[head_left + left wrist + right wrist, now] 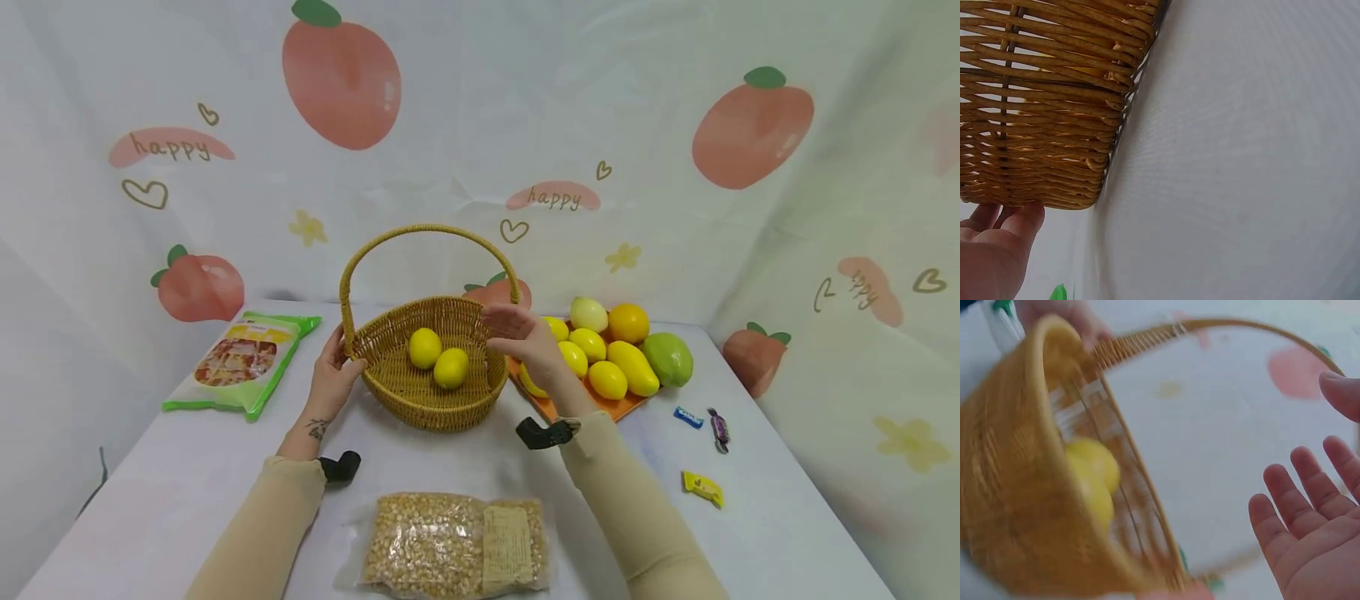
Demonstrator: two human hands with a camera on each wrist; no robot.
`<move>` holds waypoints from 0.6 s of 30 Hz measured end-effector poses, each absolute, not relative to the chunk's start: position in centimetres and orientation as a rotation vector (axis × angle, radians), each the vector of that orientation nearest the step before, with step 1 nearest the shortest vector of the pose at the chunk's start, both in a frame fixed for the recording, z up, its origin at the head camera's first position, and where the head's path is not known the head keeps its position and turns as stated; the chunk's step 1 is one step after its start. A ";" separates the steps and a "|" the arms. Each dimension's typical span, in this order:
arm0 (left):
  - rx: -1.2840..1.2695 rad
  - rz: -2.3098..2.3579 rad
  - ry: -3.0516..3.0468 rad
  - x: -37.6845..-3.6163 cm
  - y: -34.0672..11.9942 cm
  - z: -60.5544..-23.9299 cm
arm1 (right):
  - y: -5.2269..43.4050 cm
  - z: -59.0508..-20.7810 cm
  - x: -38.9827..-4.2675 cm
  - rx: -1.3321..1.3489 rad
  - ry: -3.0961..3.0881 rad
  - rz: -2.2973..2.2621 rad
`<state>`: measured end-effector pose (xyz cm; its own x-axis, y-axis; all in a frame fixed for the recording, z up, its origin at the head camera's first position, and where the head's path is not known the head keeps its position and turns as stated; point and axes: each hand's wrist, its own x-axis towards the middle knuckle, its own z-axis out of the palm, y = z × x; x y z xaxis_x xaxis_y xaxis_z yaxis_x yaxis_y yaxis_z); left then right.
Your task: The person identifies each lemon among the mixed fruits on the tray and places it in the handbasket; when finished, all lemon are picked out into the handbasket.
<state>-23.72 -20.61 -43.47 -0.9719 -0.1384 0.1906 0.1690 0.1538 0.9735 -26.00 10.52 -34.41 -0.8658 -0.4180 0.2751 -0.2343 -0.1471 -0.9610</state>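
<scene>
A wicker basket (pixel 431 417) with a tall arched handle stands at the back middle of the table, two lemons (pixel 451 368) lying inside it. My left hand (pixel 333 382) grips its left side near the foot of the handle, thumb over the rim. In the left wrist view, fingertips (pixel 1027 215) meet the woven wall (pixel 1041 137) from outside. At the basket's right rim my right hand (pixel 534 343) is raised with its fingers straight and holds nothing. The right wrist view shows its palm (pixel 1329 556) and spread fingers beside the handle (pixel 1241 322).
Right of the basket, an orange tray (pixel 621 408) carries several lemons, an orange (pixel 628 323), a mango (pixel 633 367) and a green fruit (pixel 668 360). Wrapped candies (pixel 702 488) lie at the right. A bag of corn kernels (pixel 427 542) lies in front; a green-edged packet (pixel 240 360) lies left.
</scene>
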 end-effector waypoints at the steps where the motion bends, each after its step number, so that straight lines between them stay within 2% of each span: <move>1: -0.031 -1.909 -2.193 -23.7 -20.6 -43.5 | 11.6 -34.5 -25.9 -0.740 1.962 -2.189; 9: 0.009 -1.921 -2.208 -23.4 -20.5 -43.2 | 19.4 -36.1 -25.8 -0.490 2.095 -2.376; 18: -0.015 -1.929 -2.190 -23.6 -20.6 -43.3 | 24.4 -38.6 -25.9 0.084 2.330 -2.375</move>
<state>-23.63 -20.62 -43.33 -0.9751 -0.1386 0.1730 0.1542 0.1368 0.9785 -25.86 24.43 -38.62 -0.9814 0.1673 0.0938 -0.0970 -0.0109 -0.9952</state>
